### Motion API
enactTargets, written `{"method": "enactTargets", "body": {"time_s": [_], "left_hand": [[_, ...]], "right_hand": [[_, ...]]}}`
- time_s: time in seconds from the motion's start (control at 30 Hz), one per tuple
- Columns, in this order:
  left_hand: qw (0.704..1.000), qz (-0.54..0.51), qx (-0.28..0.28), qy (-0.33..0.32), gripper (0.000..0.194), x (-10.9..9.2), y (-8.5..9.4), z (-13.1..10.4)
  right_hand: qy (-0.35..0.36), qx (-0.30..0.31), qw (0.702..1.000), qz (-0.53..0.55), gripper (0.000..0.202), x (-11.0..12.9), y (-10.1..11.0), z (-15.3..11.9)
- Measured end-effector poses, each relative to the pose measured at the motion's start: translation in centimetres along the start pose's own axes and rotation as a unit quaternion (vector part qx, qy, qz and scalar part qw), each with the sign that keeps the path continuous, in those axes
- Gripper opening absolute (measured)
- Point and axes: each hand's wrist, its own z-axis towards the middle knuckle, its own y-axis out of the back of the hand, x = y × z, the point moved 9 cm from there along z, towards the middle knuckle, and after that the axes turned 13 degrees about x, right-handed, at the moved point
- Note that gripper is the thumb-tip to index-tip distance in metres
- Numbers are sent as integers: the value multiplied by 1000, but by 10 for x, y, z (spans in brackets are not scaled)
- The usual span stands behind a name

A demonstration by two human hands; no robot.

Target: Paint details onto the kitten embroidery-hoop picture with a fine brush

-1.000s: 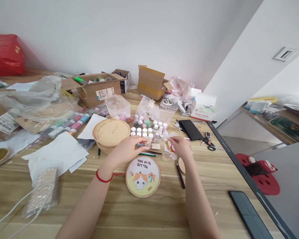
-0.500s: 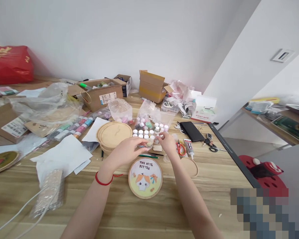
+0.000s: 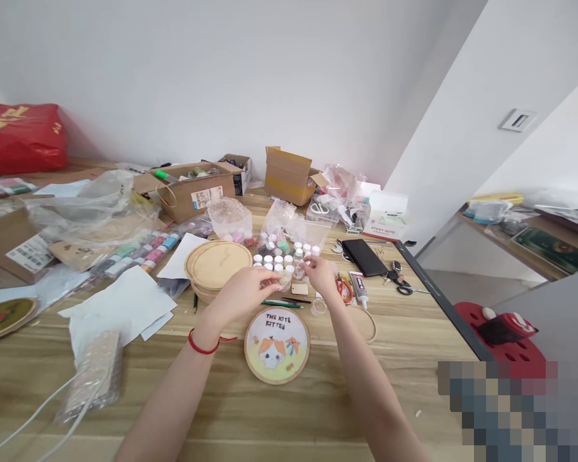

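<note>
My left hand (image 3: 253, 289), a red cord at its wrist, is closed on a small clear jar (image 3: 284, 279) beside the rows of white-lidded jars (image 3: 268, 260). The fingers of my right hand (image 3: 318, 273) pinch a small clear bottle (image 3: 298, 266) at the right of those rows; its contents are too small to make out. Below both hands lies a round wooden-rimmed picture (image 3: 277, 369) with an orange-and-white kitten and lettering. A wooden tag (image 3: 299, 289), dark tweezers (image 3: 296, 300) and a green pencil (image 3: 282, 304) lie between the picture and the jars.
Stacked wooden discs (image 3: 219, 260) stand left of the jars. To the right are red-handled pliers (image 3: 345, 289), a glue tube (image 3: 359, 287), a black wallet (image 3: 365, 257) and scissors (image 3: 405, 290). Cardboard boxes (image 3: 289, 176) and plastic bags line the back.
The view has shifted slightly, so most things sit a little further left. My left hand has lowered a little with the small jar; my right hand stays at the bottle.
</note>
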Motion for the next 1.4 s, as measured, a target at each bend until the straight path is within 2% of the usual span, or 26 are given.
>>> {"method": "enactTargets", "body": {"time_s": [0.1, 0.2, 0.3, 0.37, 0.43, 0.5, 0.57, 0.7, 0.77, 0.87, 1.03, 1.13, 1.3, 1.4], "left_hand": [[997, -35, -53, 35, 43, 12, 1, 11], [992, -113, -58, 21, 66, 8, -6, 21], [984, -173, -25, -24, 56, -12, -13, 24], [983, -181, -17, -35, 47, -25, -12, 20], [984, -173, -34, -27, 46, -31, -8, 16], [982, -179, -57, -19, 46, -33, -5, 13], [972, -227, -55, -22, 45, -33, -9, 14], [923, -383, 10, -39, 47, -34, -26, 20], [900, -433, 27, -42, 47, -36, -29, 21], [875, -480, 30, -50, 48, -39, -27, 20], [849, -527, 21, -31, 49, -38, -26, 18], [853, -520, 27, -27, 47, -39, -27, 19], [875, -482, 32, -8, 49, -38, -30, 21], [913, -407, 27, -4, 45, -35, -26, 20]], "right_hand": [[27, 14, 998, 62, 35, 17, 12, -16], [50, 34, 991, 121, 46, 38, 27, -37], [92, 69, 960, 256, 45, 56, 37, -58], [109, 62, 938, 322, 40, 61, 45, -69], [118, 43, 926, 355, 36, 61, 51, -76], [124, 35, 920, 370, 38, 60, 52, -80], [123, 37, 918, 375, 42, 58, 50, -82], [115, 104, 913, 377, 30, 58, 36, -82], [109, 132, 906, 387, 26, 58, 33, -83], [105, 128, 906, 389, 24, 58, 36, -85], [145, 106, 918, 353, 22, 67, 39, -87], [150, 102, 917, 354, 25, 66, 33, -85], [131, 131, 913, 362, 33, 59, 21, -79], [128, 109, 920, 354, 30, 57, 26, -78]]}}
